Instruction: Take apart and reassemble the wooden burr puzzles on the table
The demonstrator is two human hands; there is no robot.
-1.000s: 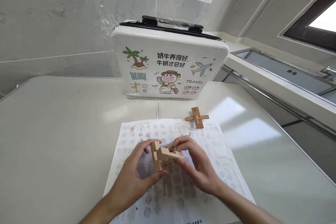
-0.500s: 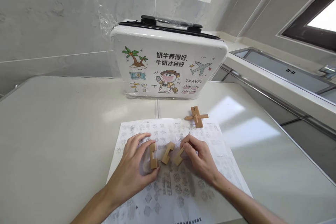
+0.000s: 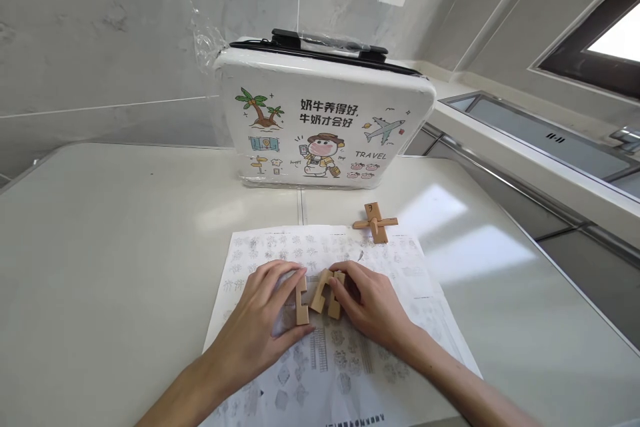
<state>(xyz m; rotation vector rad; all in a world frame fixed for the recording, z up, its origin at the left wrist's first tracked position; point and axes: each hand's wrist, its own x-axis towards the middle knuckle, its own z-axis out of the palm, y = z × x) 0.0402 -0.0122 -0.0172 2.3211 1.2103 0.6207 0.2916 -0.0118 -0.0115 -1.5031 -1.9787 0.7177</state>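
Observation:
Three notched wooden puzzle blocks stand in a row on a printed instruction sheet (image 3: 395, 407). My left hand (image 3: 257, 317) grips the left block (image 3: 302, 312) by its two ends, thumb near and fingertips far. The middle block (image 3: 318, 297) leans at a slant, close between the other two. On the right, my right hand (image 3: 377, 307) has its fingers closed on the right block (image 3: 335, 309), covering part of its upper end. Beyond the hands, a cross-shaped assembly of wooden pieces (image 3: 375, 222) rests at the sheet's far edge.
A white carry case (image 3: 280, 70) with cartoon prints and plastic wrap stands upright at the table's back, before a grey tiled wall (image 3: 125, 27). The white table (image 3: 110, 240) spreads to both sides. A counter with a sink (image 3: 540, 133) is at the right.
My left hand has moved right with the left block. My right hand has shifted left, bringing the right block upright and closer to the middle one. The row is now tighter.

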